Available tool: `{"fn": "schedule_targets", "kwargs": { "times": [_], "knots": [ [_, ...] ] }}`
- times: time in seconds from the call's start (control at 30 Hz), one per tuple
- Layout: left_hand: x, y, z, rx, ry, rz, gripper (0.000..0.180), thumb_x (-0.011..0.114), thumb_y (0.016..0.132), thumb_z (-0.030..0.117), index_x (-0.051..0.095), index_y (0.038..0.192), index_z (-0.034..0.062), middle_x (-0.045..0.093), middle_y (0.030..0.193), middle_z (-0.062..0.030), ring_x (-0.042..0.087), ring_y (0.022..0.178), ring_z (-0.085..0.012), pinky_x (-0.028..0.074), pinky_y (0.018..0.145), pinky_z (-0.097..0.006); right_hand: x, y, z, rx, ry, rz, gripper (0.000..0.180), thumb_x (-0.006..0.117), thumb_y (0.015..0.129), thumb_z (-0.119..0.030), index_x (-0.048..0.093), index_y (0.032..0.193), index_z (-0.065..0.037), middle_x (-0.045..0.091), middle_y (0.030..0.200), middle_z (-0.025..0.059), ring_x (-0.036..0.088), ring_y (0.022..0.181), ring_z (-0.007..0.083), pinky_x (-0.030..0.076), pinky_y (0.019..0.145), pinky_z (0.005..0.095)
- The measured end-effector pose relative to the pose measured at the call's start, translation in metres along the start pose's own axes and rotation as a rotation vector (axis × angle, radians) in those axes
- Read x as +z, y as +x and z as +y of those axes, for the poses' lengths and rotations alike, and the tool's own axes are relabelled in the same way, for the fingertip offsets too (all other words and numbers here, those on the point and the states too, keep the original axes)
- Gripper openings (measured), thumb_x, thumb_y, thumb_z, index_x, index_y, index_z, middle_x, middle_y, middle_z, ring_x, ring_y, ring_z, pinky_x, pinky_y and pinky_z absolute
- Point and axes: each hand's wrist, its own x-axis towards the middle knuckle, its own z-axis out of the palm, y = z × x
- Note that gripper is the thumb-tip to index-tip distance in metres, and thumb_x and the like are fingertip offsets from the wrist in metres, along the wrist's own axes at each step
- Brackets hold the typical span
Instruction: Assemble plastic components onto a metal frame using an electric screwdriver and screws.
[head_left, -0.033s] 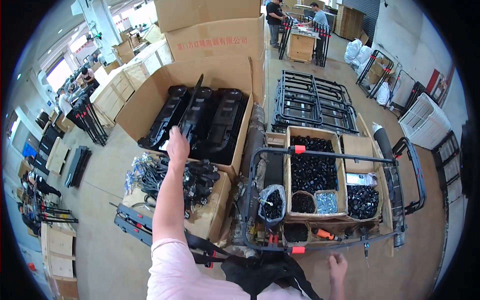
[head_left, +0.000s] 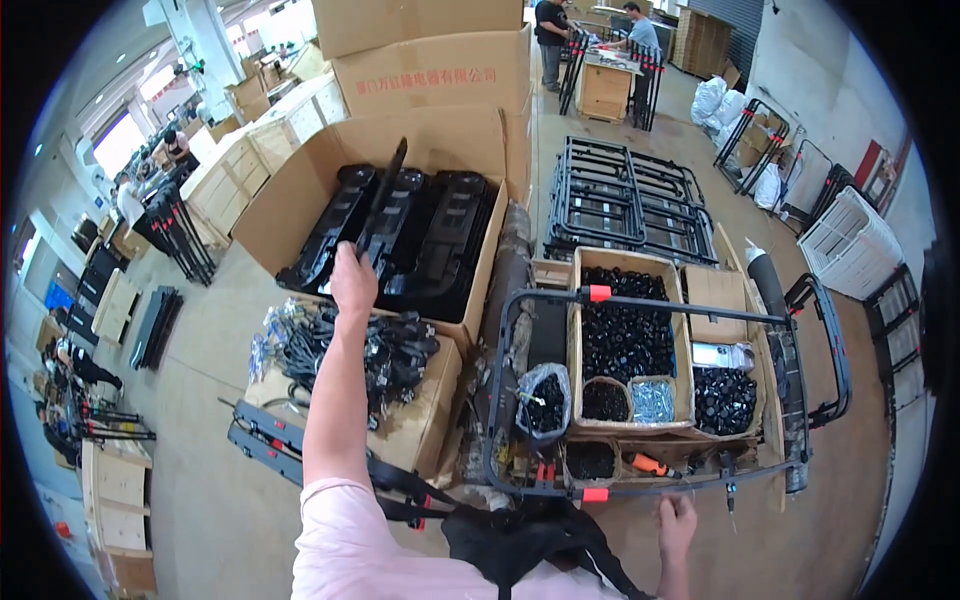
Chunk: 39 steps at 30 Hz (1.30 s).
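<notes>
My left hand reaches out over the big open carton. Its fingers are closed on the near end of a long black plastic panel, tilted up edge-on above several similar black panels in the carton. Low on the right, my right hand is held with curled fingers just below the near bar of a black tubular frame with red clips. Whether anything is in those fingers cannot be made out. The frame lies across a wooden parts tray.
Black knobs, silver screws and an orange-handled tool fill the tray area. Bundled cables lie on a carton at left. More black frames are stacked beyond. Two people work at a far bench.
The panel's near end and my left hand have shifted very slightly. My right hand has risen a little toward the frame's near bar.
</notes>
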Motion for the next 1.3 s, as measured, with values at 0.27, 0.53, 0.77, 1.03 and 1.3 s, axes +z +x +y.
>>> {"fn": "schedule_targets", "kwargs": {
  "times": [0.27,0.53,0.77,1.03,1.3],
  "knots": [
    [-0.067,-0.157,0.075,-0.63,-1.156,-0.165,0.06,0.067,0.097,0.006,0.044,0.152,-0.0018,0.064,0.112,-0.0084,0.063,0.088,-0.0136,0.053,0.073,-0.028,0.137,0.086,-0.135,-0.574,-0.121,-0.375,0.028,0.068,0.101,-0.016,0.071,0.122,0.002,0.075,0.106,0.01,0.069,0.093,0.0129,0.056,0.085,0.0284],
    [-0.073,-0.391,0.138,-1.003,-1.427,-0.379,0.06,0.061,0.101,0.002,0.039,0.156,-0.0044,0.057,0.147,-0.0156,0.06,0.128,-0.025,0.049,0.109,-0.038,0.237,0.131,-0.114,0.016,0.117,-0.958,0.042,0.065,0.105,-0.029,0.062,0.132,0.003,0.072,0.114,0.0129,0.069,0.097,0.0194,0.056,0.085,0.035],
    [-0.059,-0.442,0.105,-0.288,-0.181,-0.351,0.056,0.065,0.099,0.012,0.048,0.15,-0.0052,0.055,0.146,-0.0192,0.056,0.131,-0.0313,0.041,0.116,-0.043,0.266,0.128,-0.05,0.126,0.33,-0.957,0.031,0.065,0.104,-0.017,0.065,0.125,0.006,0.072,0.114,0.0129,0.067,0.102,0.0228,0.053,0.094,0.0385],
    [-0.049,-0.454,0.099,-0.466,-0.373,-0.443,0.057,0.053,0.104,0.013,0.039,0.157,-0.002,0.051,0.152,-0.0285,0.051,0.142,-0.0407,0.039,0.119,-0.044,0.287,0.135,-0.015,0.127,0.22,-0.963,0.032,0.066,0.103,-0.018,0.065,0.125,0.005,0.071,0.117,0.0132,0.065,0.107,0.0247,0.05,0.098,0.0393],
    [-0.055,-0.447,0.104,-0.478,-0.316,-0.481,0.054,0.048,0.107,0.018,0.038,0.158,0.0029,0.057,0.145,-0.0286,0.057,0.134,-0.041,0.043,0.114,-0.045,0.293,0.139,-0.012,0.077,0.174,-0.993,0.033,0.066,0.104,-0.019,0.064,0.125,0.006,0.071,0.12,0.0133,0.064,0.111,0.0219,0.049,0.102,0.0379]
  ]
}}
